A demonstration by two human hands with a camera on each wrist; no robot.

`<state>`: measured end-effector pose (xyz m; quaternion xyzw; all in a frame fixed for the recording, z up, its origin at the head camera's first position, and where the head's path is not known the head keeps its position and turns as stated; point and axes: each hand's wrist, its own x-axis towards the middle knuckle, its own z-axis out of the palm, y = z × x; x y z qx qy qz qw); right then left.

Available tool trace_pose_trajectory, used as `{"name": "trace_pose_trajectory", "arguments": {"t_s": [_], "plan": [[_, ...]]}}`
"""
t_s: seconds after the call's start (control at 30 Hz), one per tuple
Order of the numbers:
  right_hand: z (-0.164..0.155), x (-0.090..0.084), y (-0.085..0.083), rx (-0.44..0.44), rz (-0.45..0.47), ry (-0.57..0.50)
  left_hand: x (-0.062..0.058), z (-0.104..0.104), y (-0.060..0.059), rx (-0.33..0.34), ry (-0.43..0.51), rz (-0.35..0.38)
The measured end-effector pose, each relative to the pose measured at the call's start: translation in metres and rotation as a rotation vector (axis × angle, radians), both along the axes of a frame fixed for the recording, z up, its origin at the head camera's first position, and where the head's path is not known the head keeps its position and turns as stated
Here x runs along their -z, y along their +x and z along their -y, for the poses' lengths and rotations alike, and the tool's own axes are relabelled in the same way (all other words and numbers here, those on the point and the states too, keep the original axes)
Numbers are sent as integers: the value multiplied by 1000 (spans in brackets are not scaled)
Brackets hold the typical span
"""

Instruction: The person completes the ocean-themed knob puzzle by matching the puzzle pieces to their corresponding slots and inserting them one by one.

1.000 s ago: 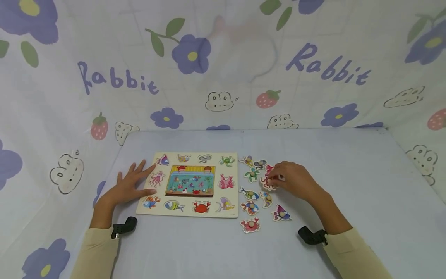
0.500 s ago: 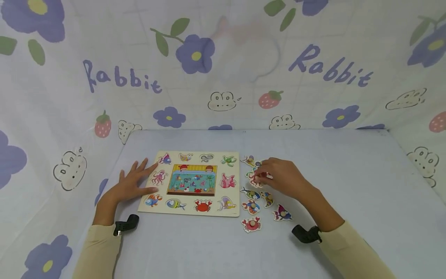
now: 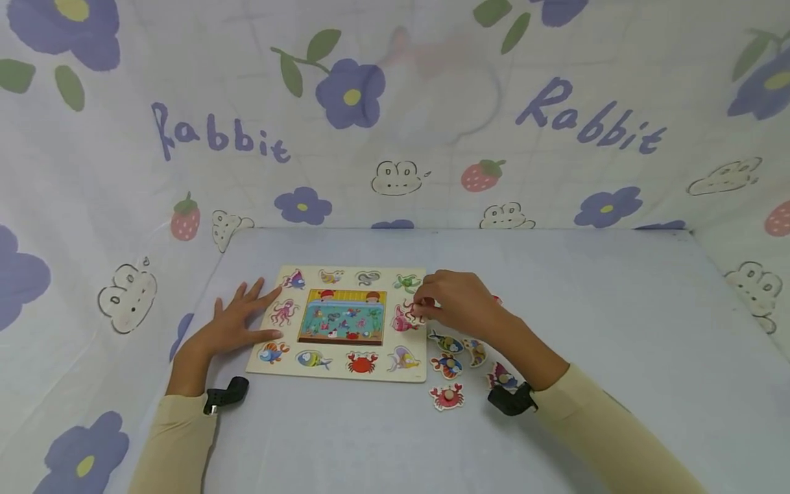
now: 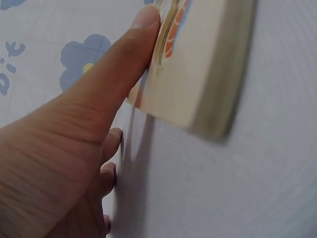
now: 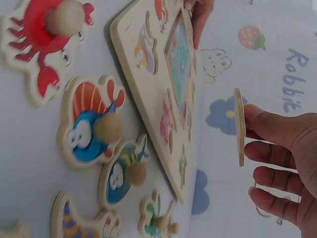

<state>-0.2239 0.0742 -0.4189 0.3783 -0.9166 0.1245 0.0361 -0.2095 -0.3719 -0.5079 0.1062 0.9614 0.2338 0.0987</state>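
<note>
The wooden puzzle board (image 3: 401, 339) lies flat, with printed sea animals around a central aquarium picture. My left hand (image 3: 231, 331) rests at its left edge, fingers spread, with thumb and index finger on the board. In the left wrist view the thumb (image 4: 146, 20) touches the board's face. My right hand (image 3: 463, 302) pinches an octopus puzzle piece (image 3: 415, 313) above the board's right side, over the pink fish picture. Seen edge-on in the right wrist view, this piece (image 5: 239, 126) is off the board; the fingers hide its knob.
Right of the board lie knobbed pieces: a crab (image 3: 447, 397), a blue-and-orange hermit crab (image 3: 446, 366), a striped fish (image 3: 446, 342), a striped yellow one (image 3: 476, 353) and a turtle (image 5: 151, 215). A purple fish (image 3: 501, 376) is partly behind the right wrist camera (image 3: 512, 399).
My right hand has carried the octopus piece leftward from the loose pieces to above the board's right side. The left hand stays on the board's left edge.
</note>
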Motion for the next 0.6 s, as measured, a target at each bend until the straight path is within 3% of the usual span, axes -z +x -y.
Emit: {"name": "trace_pose_trajectory", "arguments": {"t_s": [0.27,0.6], "plan": [[32,2,-7,-39,31,-2,6,1,0,3,3,0],[72,18,-20,-79,62,-29,-1,2,0,7,2,-3]]}}
